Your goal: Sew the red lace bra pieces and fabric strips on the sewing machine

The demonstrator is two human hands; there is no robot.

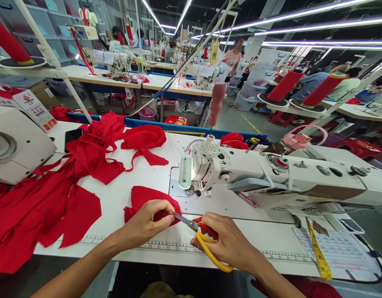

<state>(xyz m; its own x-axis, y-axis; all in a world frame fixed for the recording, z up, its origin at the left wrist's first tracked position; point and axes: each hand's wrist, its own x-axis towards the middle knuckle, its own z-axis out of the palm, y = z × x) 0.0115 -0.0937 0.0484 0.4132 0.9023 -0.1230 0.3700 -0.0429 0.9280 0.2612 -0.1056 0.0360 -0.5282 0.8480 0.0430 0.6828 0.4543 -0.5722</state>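
Note:
My left hand (152, 221) pinches the edge of a red fabric piece (147, 196) lying on the white table in front of the sewing machine (215, 169). In my right hand (223, 238) is a pair of scissors (209, 248) with yellow and red handles. Their blade tips point left and meet the cloth at my left fingertips. Whether the blades are fully closed there is too small to tell. Another red fabric piece (144, 138) with a strip lies further back, left of the needle area.
Red fabric (82, 178) is heaped across the table's left side, beside a second machine (20, 140). A printed ruler (166, 247) runs along the front edge. At right are a yellow tape measure (319, 248) and a written sheet (349, 248). Red thread cones (285, 85) stand behind.

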